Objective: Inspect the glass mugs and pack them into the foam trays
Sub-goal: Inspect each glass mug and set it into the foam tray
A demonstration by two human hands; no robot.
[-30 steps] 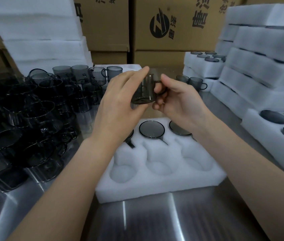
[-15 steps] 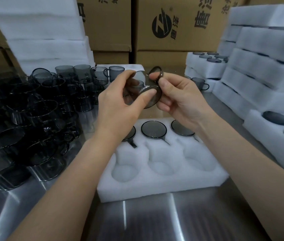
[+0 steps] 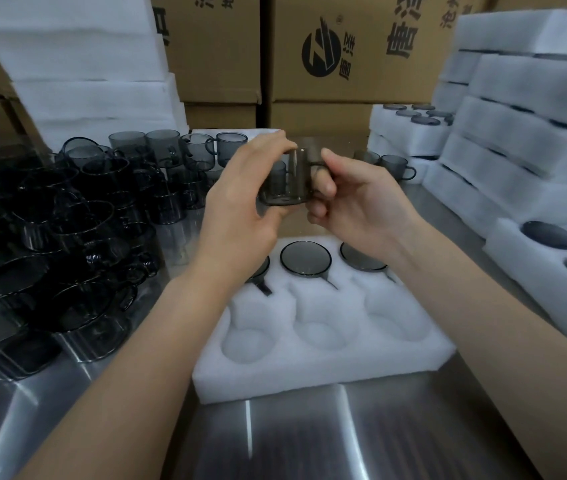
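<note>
Your left hand (image 3: 240, 202) curls round the body of a smoky glass mug (image 3: 287, 183) and your right hand (image 3: 355, 199) pinches its handle, above the far edge of the foam tray (image 3: 327, 372). The tray's three near pockets stand empty. Loose mugs (image 3: 67, 220) crowd the worktop (image 3: 310, 441) left of it, and packed stacks (image 3: 517, 150) stand to its right. Half a second ago the mug faced you end-on; now it is side-on.

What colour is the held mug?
Smoky grey, see-through; the mug shows best in the head view, between the left hand and right hand.
</note>
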